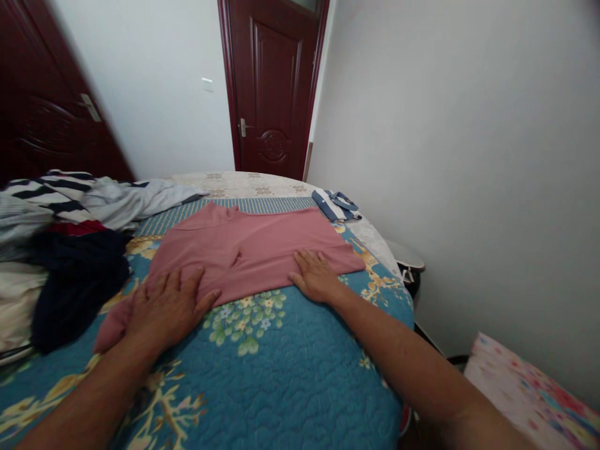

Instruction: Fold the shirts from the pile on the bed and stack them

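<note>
One pink shirt (272, 234) is spread out on the blue floral bedspread (281, 394), under both hands and beyond them. Its near left part is covered by the left hand (166, 306), which is held flat with the thumb well apart from the fingers. Its near edge is touched by the right hand (316, 275), likewise laid flat, thumb out. One folded striped garment (335, 205) is placed beyond the right hand, and one heap of clothes (82, 281) is piled left of the left hand. Two dark red doors (276, 75) are seen farther off.

A quilted bed (281, 387) bears a pink shirt (267, 240), heaped clothes (79, 269) and a striped bundle (332, 207).
</note>
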The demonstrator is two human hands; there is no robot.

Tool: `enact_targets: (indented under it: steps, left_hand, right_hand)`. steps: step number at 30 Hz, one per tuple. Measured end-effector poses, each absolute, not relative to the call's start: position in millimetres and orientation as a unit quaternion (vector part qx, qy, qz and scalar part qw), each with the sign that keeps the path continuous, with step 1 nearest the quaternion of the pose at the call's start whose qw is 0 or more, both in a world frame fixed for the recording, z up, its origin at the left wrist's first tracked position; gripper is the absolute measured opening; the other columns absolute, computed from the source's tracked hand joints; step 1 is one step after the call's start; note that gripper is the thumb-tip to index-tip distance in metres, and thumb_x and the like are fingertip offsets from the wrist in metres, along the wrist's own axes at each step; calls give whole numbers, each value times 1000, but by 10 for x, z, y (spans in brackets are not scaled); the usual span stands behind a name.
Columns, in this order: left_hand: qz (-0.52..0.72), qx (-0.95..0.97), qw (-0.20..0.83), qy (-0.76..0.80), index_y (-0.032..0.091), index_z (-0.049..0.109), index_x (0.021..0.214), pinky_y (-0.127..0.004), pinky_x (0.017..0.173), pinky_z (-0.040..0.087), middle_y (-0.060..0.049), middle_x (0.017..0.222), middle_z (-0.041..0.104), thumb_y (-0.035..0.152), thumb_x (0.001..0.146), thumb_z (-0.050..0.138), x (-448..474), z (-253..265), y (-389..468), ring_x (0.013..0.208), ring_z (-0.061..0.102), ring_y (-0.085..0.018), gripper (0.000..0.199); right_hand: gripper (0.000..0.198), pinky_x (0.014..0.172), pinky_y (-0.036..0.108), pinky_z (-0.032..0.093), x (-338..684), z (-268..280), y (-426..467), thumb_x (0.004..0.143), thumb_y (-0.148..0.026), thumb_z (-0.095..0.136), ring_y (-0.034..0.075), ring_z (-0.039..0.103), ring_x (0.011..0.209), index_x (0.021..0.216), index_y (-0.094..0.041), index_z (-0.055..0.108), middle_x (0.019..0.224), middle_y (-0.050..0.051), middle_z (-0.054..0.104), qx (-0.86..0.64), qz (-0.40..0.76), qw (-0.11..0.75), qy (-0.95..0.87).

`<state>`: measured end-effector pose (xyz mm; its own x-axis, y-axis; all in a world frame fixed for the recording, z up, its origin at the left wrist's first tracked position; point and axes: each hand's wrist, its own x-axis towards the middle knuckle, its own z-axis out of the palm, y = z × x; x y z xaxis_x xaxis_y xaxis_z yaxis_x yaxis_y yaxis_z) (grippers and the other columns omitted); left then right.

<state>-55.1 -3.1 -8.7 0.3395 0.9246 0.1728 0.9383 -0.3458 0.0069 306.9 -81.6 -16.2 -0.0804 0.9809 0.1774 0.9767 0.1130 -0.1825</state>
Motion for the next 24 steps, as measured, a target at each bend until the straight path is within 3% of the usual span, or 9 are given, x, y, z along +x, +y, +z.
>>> enact_targets:
  steps: [8, 13, 17, 20, 24]
  left_hand:
    - [-24, -760, 4, -649, 17, 44, 165, -76, 120, 28, -25, 174, 34, 72, 100, 29, -632, 14, -89, 160, 31, -47, 87]
    - [-23, -757, 9, -653, 14, 42, 166, -71, 123, 29, -23, 175, 34, 69, 102, 28, -695, 27, -100, 162, 30, -43, 85]
    - [-18, -733, -10, -680, 18, 38, 168, -77, 121, 28, -18, 178, 30, 64, 105, 23, -812, 40, -69, 163, 27, -44, 80]
    - [-36, -732, -13, -681, 21, 41, 166, -72, 119, 35, -17, 174, 38, 56, 107, 24, -952, 98, -32, 160, 34, -40, 70]
    - [-78, -731, -11, -678, 25, 57, 154, -52, 106, 53, -16, 149, 67, 38, 107, 35, -1142, 233, 3, 134, 65, -34, 53]
  right_hand:
    - [76, 128, 61, 24, 4175, -234, -786, 110, -63, 29, 36, 30, 161, 164, -12, 40, 172, 21, 37, -814, -27, 42, -578]
    - [70, 120, 62, 36, 4450, -270, -773, 110, -63, 26, 37, 40, 154, 153, -14, 51, 165, 24, 45, -836, -36, 39, -547]
    - [69, 117, 65, 38, 4459, -279, -773, 109, -64, 27, 39, 43, 151, 148, -14, 54, 161, 24, 48, -839, -37, 45, -540]
    - [66, 114, 66, 41, 4449, -287, -787, 109, -62, 27, 40, 49, 145, 143, -14, 56, 154, 24, 55, -842, -43, 56, -534]
    - [58, 106, 64, 46, 4444, -276, -838, 108, -56, 30, 40, 60, 130, 132, -13, 62, 139, 25, 63, -850, -86, 94, -512]
